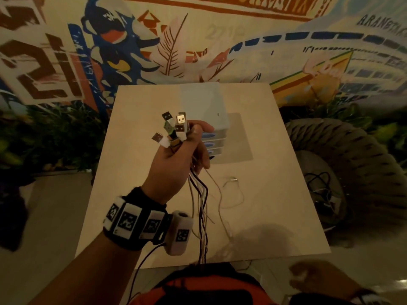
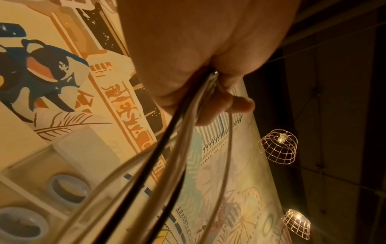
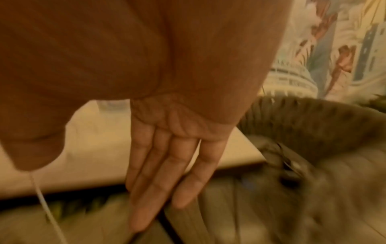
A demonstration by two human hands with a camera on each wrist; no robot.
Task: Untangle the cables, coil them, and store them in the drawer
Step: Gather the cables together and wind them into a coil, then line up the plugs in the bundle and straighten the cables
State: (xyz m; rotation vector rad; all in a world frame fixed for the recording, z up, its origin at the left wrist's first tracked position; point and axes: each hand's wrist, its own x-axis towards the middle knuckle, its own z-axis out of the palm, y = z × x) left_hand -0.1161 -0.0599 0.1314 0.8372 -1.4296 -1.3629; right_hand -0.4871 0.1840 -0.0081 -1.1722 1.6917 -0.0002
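Note:
My left hand (image 1: 182, 148) is raised over the table and grips a bundle of cables (image 1: 201, 208). Several USB plugs (image 1: 174, 126) stick up out of the fist, and the black and white cords hang down toward my lap. In the left wrist view the cords (image 2: 177, 140) run out from between the curled fingers (image 2: 219, 102). A thin white cable (image 1: 229, 194) trails loose across the table. The small white drawer unit (image 1: 209, 111) with blue handles stands behind the hand, its drawers closed. My right hand (image 3: 167, 165) hangs low at the right with straight fingers, holding nothing.
A square pale table (image 1: 275, 194) holds the drawer unit on a clear mat (image 1: 240, 137). To the right is a woven round chair (image 1: 352, 164) with more dark and white cables (image 1: 321, 188) lying on its seat. A mural wall and plants stand behind.

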